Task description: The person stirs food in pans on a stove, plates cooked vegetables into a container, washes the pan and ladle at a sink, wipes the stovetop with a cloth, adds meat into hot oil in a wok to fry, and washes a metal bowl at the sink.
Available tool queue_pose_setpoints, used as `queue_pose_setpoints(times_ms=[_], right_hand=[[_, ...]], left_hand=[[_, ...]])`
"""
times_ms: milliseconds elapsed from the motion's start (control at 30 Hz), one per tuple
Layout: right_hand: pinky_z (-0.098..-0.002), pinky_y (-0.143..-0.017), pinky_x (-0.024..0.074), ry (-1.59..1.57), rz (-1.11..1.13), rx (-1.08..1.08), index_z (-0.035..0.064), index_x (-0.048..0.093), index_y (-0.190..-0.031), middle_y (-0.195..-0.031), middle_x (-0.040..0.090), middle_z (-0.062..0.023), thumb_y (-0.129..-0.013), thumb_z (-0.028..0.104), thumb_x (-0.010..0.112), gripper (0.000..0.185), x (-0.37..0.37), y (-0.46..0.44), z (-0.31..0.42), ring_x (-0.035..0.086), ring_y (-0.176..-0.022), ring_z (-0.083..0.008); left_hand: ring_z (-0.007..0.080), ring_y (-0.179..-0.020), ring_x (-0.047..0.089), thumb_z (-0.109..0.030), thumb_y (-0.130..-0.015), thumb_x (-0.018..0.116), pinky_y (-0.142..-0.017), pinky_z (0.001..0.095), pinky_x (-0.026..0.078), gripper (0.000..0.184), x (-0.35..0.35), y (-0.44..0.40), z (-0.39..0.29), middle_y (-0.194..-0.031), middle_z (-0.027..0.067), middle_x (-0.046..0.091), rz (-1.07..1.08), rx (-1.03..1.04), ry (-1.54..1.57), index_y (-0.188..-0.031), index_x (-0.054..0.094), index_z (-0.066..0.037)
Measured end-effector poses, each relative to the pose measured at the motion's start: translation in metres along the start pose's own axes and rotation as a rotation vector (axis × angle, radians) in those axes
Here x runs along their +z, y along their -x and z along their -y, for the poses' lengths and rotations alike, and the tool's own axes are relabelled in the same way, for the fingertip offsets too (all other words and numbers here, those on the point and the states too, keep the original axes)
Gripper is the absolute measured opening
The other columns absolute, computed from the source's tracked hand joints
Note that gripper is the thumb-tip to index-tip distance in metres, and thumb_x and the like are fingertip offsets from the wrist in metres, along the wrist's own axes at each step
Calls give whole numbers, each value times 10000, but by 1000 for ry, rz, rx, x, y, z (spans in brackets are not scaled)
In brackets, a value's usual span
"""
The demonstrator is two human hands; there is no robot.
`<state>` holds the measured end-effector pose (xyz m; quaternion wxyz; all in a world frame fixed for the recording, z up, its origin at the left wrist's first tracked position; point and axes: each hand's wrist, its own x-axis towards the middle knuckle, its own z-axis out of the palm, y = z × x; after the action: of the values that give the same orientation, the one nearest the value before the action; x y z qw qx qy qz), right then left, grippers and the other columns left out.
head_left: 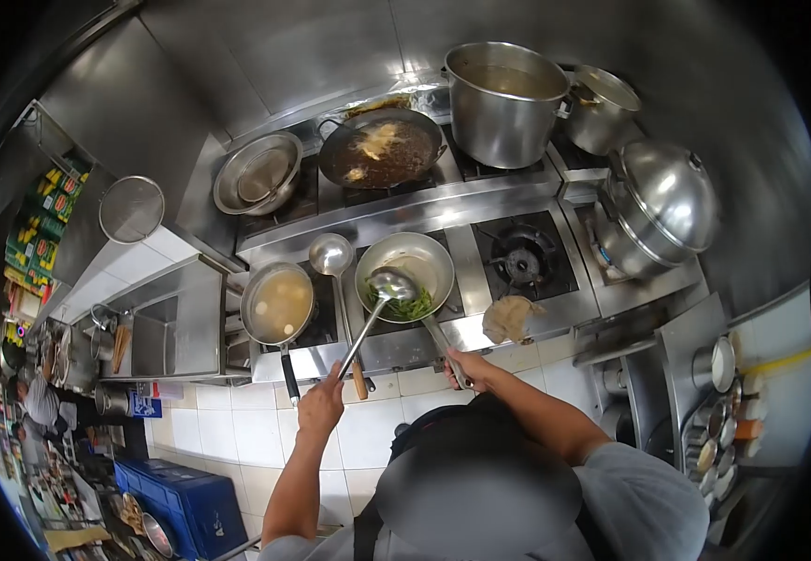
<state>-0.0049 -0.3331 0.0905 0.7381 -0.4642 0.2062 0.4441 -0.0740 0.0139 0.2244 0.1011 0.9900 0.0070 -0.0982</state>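
Note:
My left hand [320, 404] is closed around the handle of a metal ladle [393, 283], whose bowl rests in a frying pan [429, 257]. Green vegetables [410, 307] lie in the pan beside and under the ladle bowl. The pan's handle is in my right hand [471, 370], its fingers wrapped round it. Just left of the pan, a second ladle [331, 254] with a wooden handle lies on the stove. Further left stands a pan of cloudy liquid [279, 301] with pale pieces.
Behind are a wok [382, 150] of dark oil with frying food, a bowl with a strainer [258, 174] and a tall pot [506, 107]. To the right are a bare burner [523, 256], a brown cloth [512, 320] and a domed steamer [664, 201]. A blue crate [186, 505] stands lower left.

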Motion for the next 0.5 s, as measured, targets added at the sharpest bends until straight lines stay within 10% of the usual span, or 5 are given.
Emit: queue_pose_setpoints(times_ms=[267,500], right_hand=[[-247,-425,258,-81,64,41,137,461,-948,-644,391,33,-1018,575,444,444,3,5,-9,301,-479,-90],[-240,-410,240,14,2,-5,134,455,-947,-620,362,44,-1038,509,451,386,-4,15,8,284,-460,-76]], left_hand=[[456,-879,680,-314,-1004,480,-793,572,524,482,100,-58,1,-962,273,695,-60,-48,352,-1478,444,-236],[446,-885,680,-291,-988,503,-784,552,540,475,3,-33,-13,-977,244,702,97,-79,93,-1456,479,-214]])
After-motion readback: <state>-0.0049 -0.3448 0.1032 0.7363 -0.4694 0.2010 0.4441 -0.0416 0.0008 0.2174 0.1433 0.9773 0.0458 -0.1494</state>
